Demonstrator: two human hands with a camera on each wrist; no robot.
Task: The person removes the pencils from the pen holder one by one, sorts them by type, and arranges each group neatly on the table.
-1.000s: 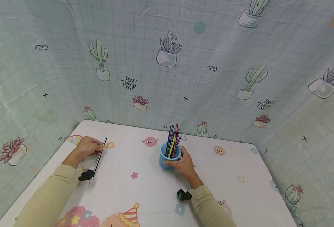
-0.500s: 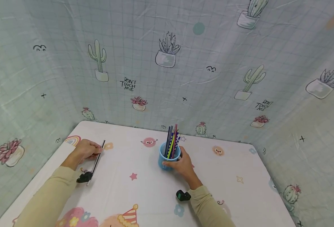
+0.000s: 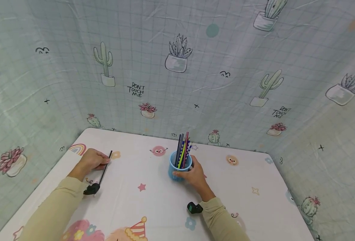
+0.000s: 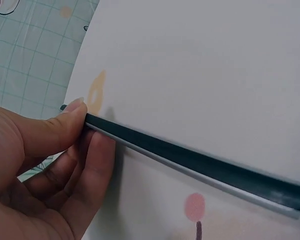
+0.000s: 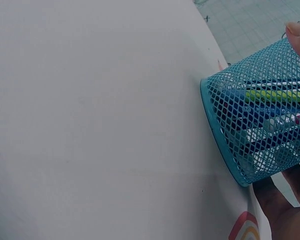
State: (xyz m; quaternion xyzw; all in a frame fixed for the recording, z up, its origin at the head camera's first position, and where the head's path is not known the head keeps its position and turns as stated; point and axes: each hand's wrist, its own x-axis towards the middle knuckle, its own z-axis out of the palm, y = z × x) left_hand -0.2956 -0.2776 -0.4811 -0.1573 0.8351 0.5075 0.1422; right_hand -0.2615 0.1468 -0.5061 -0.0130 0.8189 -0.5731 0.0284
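Observation:
Thumb and fingertips of my left hand (image 3: 94,159) pinch a slim black-and-silver pen-like stick (image 3: 104,171) near its far end, at the left of the table. In the left wrist view the stick (image 4: 190,162) slants down to the right, dark on top with a silver-grey lower side. Its near end is hidden behind the wrist camera in the head view. My right hand (image 3: 196,174) grips a blue mesh pencil cup (image 3: 175,172) from the right, thumb across its front. Several pencils (image 3: 183,152), dark, yellow-green, pink and dotted, stand in it. Through the mesh cup (image 5: 240,125) they show in the right wrist view.
The white table (image 3: 153,207) carries printed stars, flowers and faces. A cactus-print cloth (image 3: 177,90) rises behind it and along both sides. Black wrist cameras, left (image 3: 91,189) and right (image 3: 194,208), hang beside the sleeves over the table.
My left hand and the stick have come slightly down towards me, and the stick's near end has gone behind the wrist camera. The right hand keeps its grip on the pencil cup.

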